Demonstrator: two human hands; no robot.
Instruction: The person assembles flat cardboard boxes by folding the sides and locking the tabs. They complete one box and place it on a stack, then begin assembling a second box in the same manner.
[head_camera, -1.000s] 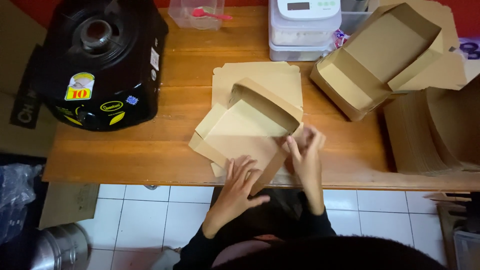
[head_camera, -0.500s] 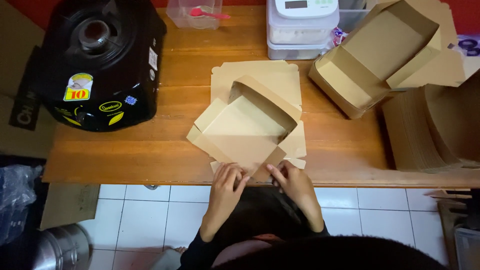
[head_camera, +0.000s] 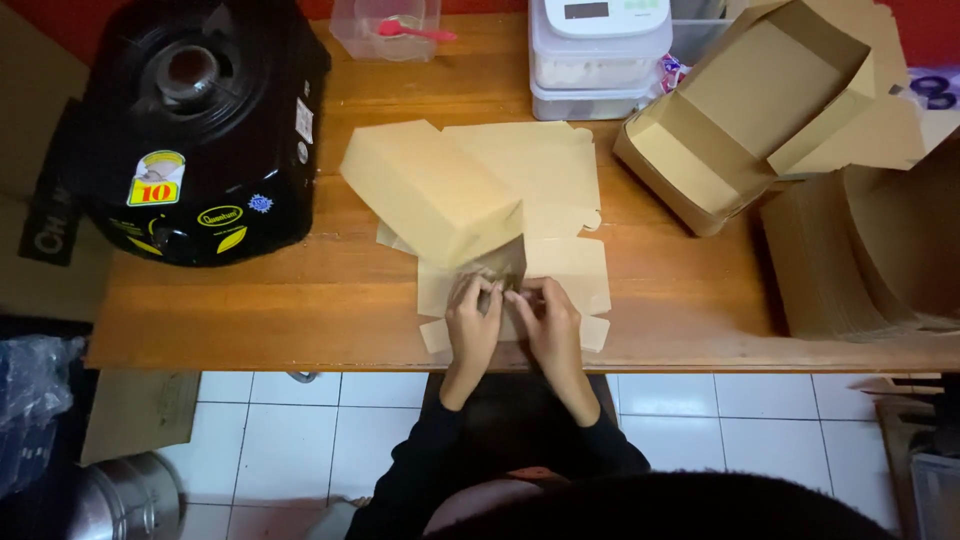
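Nearby, both hands pinch the half-folded cardboard box (head_camera: 440, 195) (empty, lid up).

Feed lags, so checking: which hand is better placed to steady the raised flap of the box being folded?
Probably the left hand: it sits directly under the raised flap of the cardboard box; the right hand lies farther right.

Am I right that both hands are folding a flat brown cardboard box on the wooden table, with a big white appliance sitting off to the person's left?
Not quite: the big appliance is black, not white, as the head view shows. The rest holds: the left hand and right hand are both on the brown cardboard box on the wooden table, and the appliance sits to the person's left.
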